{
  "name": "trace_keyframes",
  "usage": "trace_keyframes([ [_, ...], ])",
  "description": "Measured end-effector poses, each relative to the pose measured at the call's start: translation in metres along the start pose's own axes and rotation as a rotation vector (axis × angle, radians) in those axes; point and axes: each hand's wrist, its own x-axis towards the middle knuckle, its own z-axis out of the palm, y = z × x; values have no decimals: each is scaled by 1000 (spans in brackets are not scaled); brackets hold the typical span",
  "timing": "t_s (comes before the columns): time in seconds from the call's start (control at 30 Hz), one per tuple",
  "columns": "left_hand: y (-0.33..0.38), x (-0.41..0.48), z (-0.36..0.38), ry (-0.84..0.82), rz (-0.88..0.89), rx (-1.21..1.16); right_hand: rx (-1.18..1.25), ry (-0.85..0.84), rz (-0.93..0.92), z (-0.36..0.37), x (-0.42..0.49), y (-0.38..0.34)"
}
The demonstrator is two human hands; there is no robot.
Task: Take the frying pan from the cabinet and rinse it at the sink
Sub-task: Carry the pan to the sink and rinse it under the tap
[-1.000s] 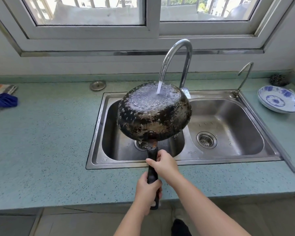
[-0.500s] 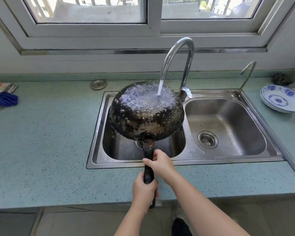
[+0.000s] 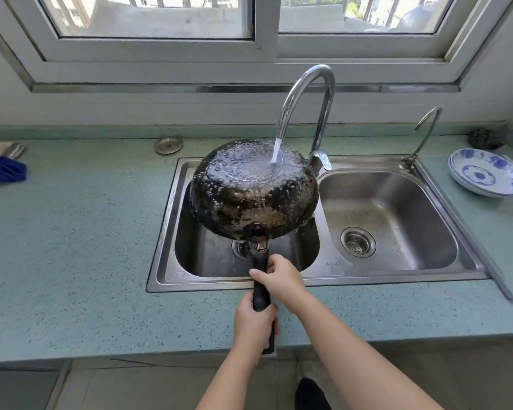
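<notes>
Both hands are clamped on the black handle [image 3: 260,279] of the frying pan [image 3: 253,187]: the left hand [image 3: 253,324] wraps the end of the handle nearest the person, its grip closed fully round it, and the right hand [image 3: 280,278] closes on the handle just beyond, nearer the pan's body, fingers curled over the top. Beyond the right hand's grip the handle meets a worn metal bracket, and from there the pan rises upside down and tilted, its underside facing up. That underside is dark and blotchy, mottled with brownish, scorched-looking patches, and beaded with water drops; the flat round base is glossy under a sheet of water. A stream of water [image 3: 275,150] from the tall curved faucet [image 3: 308,96] lands on the far right part of the base. The pan hangs above the left basin of the steel double sink [image 3: 397,270], not touching it. Right of the grip lies the other basin with its drain strainer [image 3: 358,241]. Farther right on the green speckled desk [image 3: 71,247] sit stacked blue-and-white plates [image 3: 487,176]; far to the left lies a blue cloth [image 3: 3,170].
</notes>
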Motion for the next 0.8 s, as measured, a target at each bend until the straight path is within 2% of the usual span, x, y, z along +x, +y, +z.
trace_keyframes([
  [0.8, -3, -1, -18, -33, -18, -29, 42, -22, 21, 14, 1, -6],
])
